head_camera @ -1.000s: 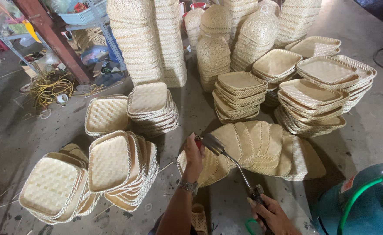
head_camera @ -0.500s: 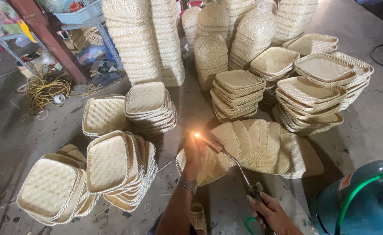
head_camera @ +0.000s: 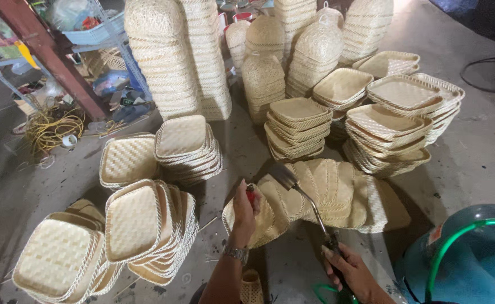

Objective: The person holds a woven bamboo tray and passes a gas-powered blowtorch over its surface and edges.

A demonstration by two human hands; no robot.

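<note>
Head view, looking down at a concrete floor (head_camera: 478,163) crowded with woven bamboo trays. The right hand (head_camera: 353,273) is closed around the handle of a gas torch (head_camera: 309,205), a thin metal wand that carries a flared nozzle (head_camera: 284,175) at its far end. The wand's long axis runs from the right hand at lower right up and to the left, so the nozzle lies ahead and to the left of that hand, over the near end of a toppled row of trays (head_camera: 337,194) lying on their sides across the floor. The left hand (head_camera: 244,209), with a wristwatch (head_camera: 236,253) on its wrist, is closed on a small red lighter (head_camera: 251,194), held just beside the nozzle on its left; of the two hands it is much the nearer to the nozzle. No flame is visible at the nozzle. A green hose (head_camera: 455,239) arcs over a blue gas cylinder (head_camera: 472,264) at lower right. Leaning tray stacks (head_camera: 140,225) stand at left, flat stacks (head_camera: 298,126) lie beyond the toppled row, and tall columns of baskets (head_camera: 171,56) rise behind them. A coil of yellow cord (head_camera: 53,125) lies at far left.
</note>
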